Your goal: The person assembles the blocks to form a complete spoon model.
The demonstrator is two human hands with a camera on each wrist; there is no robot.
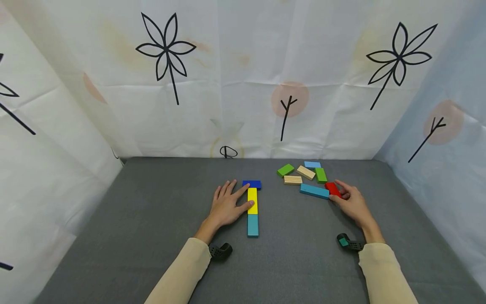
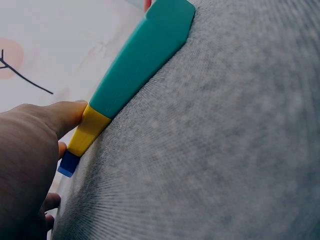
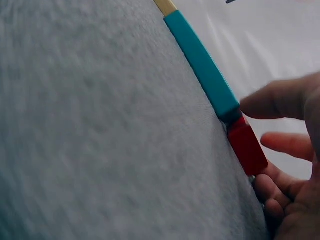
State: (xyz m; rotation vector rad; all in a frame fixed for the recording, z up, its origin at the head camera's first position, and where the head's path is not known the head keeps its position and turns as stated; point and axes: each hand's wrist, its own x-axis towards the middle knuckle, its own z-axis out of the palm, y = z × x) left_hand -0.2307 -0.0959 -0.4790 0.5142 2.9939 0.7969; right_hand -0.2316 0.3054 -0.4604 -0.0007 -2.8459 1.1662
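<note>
My left hand (image 1: 225, 207) lies with its fingers spread at the left of a line of blocks. Its index fingertip touches the dark blue block (image 1: 256, 184) at the far end, and its thumb touches the yellow block (image 1: 252, 196). A teal block (image 1: 252, 226) continues the line towards me; the left wrist view shows its near end large. At the right, my right hand (image 1: 353, 203) holds a red block (image 1: 333, 189) between thumb and fingers. In the right wrist view the thumb tip is close to the end of a long blue block (image 3: 202, 65), beside the red block (image 3: 248, 150).
Behind the long blue block lie two wooden blocks (image 1: 292, 180), two green blocks (image 1: 285, 170) and a light blue block (image 1: 312, 164). A grey cloth (image 1: 152, 219) covers the table. White printed sheets (image 1: 243, 84) hang behind and at both sides.
</note>
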